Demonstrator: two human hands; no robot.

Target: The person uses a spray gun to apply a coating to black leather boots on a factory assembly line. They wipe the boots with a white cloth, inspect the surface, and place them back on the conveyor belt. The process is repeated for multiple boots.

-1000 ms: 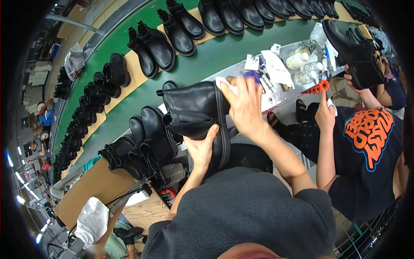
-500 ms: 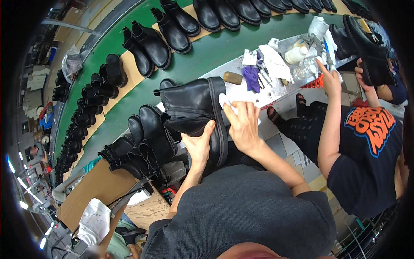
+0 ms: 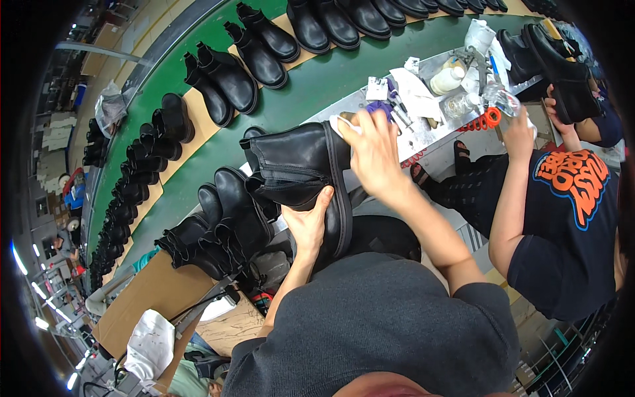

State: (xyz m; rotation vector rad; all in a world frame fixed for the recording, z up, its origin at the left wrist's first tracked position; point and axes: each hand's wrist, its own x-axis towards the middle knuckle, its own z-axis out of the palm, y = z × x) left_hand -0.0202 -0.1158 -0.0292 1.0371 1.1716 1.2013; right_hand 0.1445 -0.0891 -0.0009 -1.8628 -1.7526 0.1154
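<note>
Left hand point(image 3: 309, 221) cups black ankle boot point(image 3: 301, 169) from below, sole turned toward wearer, steadying it over lap beside counter point(image 3: 433, 135). Right hand point(image 3: 374, 145) presses white cloth point(image 3: 345, 124) on sole edge (fingers curled round it), likely wiping. Finished boots point(image 3: 218, 231) stacked left.

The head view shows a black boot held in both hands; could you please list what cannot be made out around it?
- Black boot: its toe is hidden behind the right hand.
- White cloth: mostly covered by that hand.
- Left hand: its fingers are hidden under the boot.
- Small items on the grey workbench: too small to identify.
</note>
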